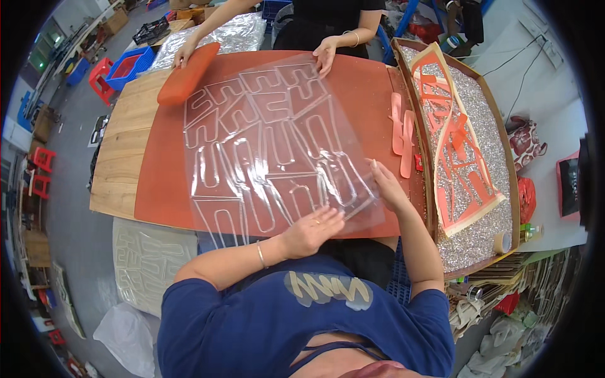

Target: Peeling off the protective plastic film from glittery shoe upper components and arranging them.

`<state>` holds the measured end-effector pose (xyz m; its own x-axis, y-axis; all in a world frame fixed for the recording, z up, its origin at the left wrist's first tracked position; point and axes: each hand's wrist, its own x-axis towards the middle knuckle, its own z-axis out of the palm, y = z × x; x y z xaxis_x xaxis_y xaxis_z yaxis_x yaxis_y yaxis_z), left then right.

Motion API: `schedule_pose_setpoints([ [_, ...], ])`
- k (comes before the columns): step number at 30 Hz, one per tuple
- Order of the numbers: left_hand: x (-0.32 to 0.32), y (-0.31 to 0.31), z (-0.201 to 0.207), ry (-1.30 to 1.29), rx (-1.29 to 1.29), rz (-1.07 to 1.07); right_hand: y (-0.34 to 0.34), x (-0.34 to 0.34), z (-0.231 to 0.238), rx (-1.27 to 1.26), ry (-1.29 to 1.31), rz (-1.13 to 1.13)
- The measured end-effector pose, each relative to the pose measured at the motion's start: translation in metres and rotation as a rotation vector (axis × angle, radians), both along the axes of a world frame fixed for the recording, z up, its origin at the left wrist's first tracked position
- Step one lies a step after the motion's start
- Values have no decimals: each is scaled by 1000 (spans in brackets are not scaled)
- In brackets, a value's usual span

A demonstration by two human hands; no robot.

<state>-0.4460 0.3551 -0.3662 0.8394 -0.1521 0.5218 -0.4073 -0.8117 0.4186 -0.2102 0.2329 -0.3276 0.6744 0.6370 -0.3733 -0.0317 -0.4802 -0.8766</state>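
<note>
Clear outlined sheet [274, 151]: spread over the rust-red panel [372, 107] on the wooden worktop [120, 151]; whether fully resting, cannot tell. Left hand [310, 233] laid across the near edge, fingers straight, not clenched. Right hand [389, 186] at the right edge; thumb side unclear, can't say if pinching. Co-worker's hand [326, 55] by the far right corner.

Judgement on handling: support opposite edges together, keep tension light and even, press outward from the middle. Glare may mask ripples; check from a slant.

Containers: shallow brown-rimmed tray [466, 252] at right, silvery speckled inside; red cut-outs [459, 140] within, tape roll [502, 242] in near corner. Blue basket [146, 58], far left: something red inside.
</note>
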Motion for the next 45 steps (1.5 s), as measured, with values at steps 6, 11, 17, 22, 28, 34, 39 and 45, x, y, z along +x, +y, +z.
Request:
schedule_pose_setpoints([
  [6, 1, -8, -12, 79, 80, -201, -5, -13, -6, 227, 173, 77],
  [11, -48, -3, -4, 341, 274, 14, -34, -33, -26, 154, -80, 100],
  [17, -63, 29, 6, 526, 295, -18, -42, -16, -50, 58, -647, -3],
  [22, -46, 69, 31, 869, 52, -140, -8, -8, -49, 105, -689, -7],
  [28, -62, 78, 14, 610, -59, 37, 6, -7, -66, -26, -919, 33],
  [34, -63, 59, -5, 429, 16, 100, -2, -1, -33, -377, -939, 187],
  [39, -62, 56, 1, 379, 45, 104, 49, 0, -3, -223, -1284, 307],
  [45, -59, 55, 10, 424, -113, 82, 132, -2, -75, -70, -1336, 362],
])
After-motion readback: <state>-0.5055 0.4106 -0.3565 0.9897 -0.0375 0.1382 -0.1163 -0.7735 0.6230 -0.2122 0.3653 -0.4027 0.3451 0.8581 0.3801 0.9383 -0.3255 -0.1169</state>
